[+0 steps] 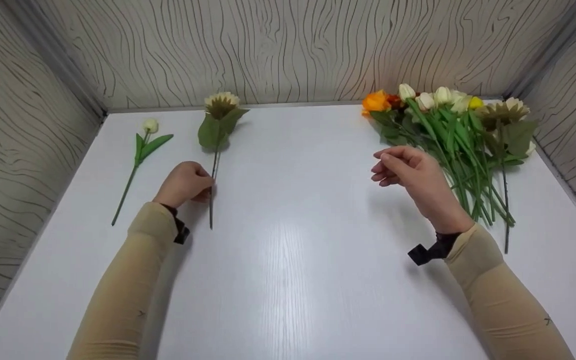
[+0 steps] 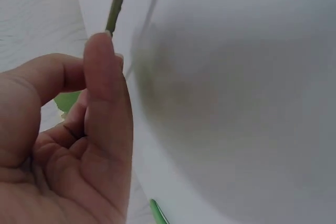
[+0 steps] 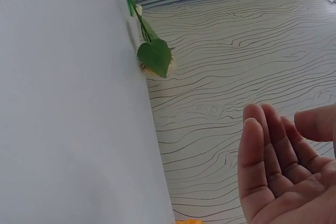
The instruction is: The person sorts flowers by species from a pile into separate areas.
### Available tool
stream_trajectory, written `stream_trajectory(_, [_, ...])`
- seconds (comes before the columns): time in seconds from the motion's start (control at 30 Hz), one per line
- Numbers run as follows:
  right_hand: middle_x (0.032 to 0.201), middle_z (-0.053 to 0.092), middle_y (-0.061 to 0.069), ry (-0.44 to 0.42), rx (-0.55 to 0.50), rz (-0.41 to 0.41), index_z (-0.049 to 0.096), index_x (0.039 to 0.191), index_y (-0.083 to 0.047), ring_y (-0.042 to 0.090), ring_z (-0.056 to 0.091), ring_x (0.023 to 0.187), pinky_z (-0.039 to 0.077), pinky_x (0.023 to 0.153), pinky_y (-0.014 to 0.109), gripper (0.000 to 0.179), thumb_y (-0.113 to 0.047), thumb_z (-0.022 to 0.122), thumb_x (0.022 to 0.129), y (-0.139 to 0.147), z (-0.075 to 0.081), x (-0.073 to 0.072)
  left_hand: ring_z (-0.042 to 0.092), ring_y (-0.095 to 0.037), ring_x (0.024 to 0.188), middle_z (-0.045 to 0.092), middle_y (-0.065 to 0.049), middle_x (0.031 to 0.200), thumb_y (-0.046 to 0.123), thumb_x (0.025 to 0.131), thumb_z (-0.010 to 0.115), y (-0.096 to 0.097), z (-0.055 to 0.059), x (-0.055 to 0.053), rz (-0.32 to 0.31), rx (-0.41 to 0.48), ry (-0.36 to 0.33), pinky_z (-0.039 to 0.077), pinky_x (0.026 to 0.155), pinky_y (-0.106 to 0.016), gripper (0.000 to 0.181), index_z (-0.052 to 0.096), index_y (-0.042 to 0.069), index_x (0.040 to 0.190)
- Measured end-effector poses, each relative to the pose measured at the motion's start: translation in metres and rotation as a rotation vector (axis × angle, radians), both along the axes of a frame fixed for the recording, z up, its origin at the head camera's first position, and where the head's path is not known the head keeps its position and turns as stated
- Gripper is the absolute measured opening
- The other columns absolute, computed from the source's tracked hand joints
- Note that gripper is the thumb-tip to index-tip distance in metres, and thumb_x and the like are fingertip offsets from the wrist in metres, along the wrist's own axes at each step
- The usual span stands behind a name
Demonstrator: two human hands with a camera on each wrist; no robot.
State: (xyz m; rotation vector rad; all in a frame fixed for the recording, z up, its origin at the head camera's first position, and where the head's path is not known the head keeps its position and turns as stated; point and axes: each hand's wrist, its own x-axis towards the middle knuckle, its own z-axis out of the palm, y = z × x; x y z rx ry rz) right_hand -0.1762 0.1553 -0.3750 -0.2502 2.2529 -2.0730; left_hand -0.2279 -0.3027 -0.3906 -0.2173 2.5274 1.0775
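Observation:
My left hand (image 1: 186, 183) pinches the thin stem of a cream flower (image 1: 222, 102) between thumb and fingers. The stem (image 2: 119, 1) rises past the fingertips in the left wrist view. Broad green leaves (image 1: 209, 131) sit under the bloom, whose head points toward the back wall. My right hand (image 1: 410, 177) holds nothing; its fingers are loosely bent, with the thumb apart from them in the right wrist view. It hovers just left of a pile of flowers (image 1: 450, 125). A single white tulip (image 1: 138, 152) lies left of my left hand.
The pile at the back right has an orange bloom (image 1: 376, 102), several white tulips (image 1: 443, 95) and another cream flower (image 1: 510, 111) with a long stem. Patterned walls (image 1: 288, 50) bound the white table (image 1: 288, 280) at the back and both sides.

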Motion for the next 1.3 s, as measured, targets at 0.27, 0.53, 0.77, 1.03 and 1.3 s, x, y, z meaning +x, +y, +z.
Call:
stream_trajectory(0.27, [0.107,0.069,0.02,-0.013,-0.008,-0.008,0.065,0.123,0.001,0.029,0.069,0.093,0.059,0.083,0.032,0.04,-0.032,0.066,0.102,0.004,-0.004,0.001,0.068,-0.021,0.076,0.068,-0.014,0.094,0.017,0.098,0.067,0.004,-0.009,0.0,-0.007,-0.015,0.059,0.058,0.069,-0.032,0.018,0.069,0.0,0.105])
stream_trajectory(0.53, [0.108,0.068,0.02,-0.019,0.012,-0.002,0.065,0.123,0.001,0.03,0.069,0.094,0.059,0.083,0.032,0.041,-0.033,0.065,0.102,0.002,-0.005,-0.002,0.067,-0.022,0.077,0.066,-0.015,0.096,0.014,0.098,0.066,0.013,-0.013,0.002,-0.021,-0.033,0.098,0.058,0.07,-0.032,0.015,0.065,0.0,0.104])
stream_trajectory(0.77, [0.109,0.068,0.02,-0.037,0.068,-0.006,0.064,0.125,0.0,0.029,0.07,0.095,0.059,0.084,0.033,0.043,-0.036,0.065,0.102,0.005,-0.006,-0.005,0.065,-0.022,0.076,0.066,-0.013,0.093,0.021,0.101,0.062,0.016,-0.009,0.006,-0.015,-0.065,0.165,0.054,0.068,-0.034,0.019,0.066,0.003,0.107])
stream_trajectory(1.03, [0.115,0.068,0.018,-0.098,0.171,-0.051,0.063,0.128,-0.004,0.029,0.069,0.102,0.058,0.086,0.032,0.043,-0.039,0.062,0.103,0.02,-0.013,-0.013,0.063,-0.024,0.089,0.067,-0.009,0.107,0.026,0.103,0.064,0.06,0.004,0.014,-0.128,-0.185,0.458,0.054,0.076,-0.04,0.027,0.068,0.006,0.12])
stream_trajectory(1.3, [0.122,0.065,0.02,-0.125,0.506,-0.126,0.058,0.134,-0.003,0.032,0.064,0.106,0.057,0.082,0.032,0.051,-0.045,0.053,0.106,0.052,-0.01,-0.021,0.058,-0.027,0.125,0.059,-0.01,0.139,0.029,0.101,0.068,0.124,-0.007,0.035,-0.494,-0.289,0.656,0.049,0.102,-0.04,0.052,0.054,0.01,0.147])
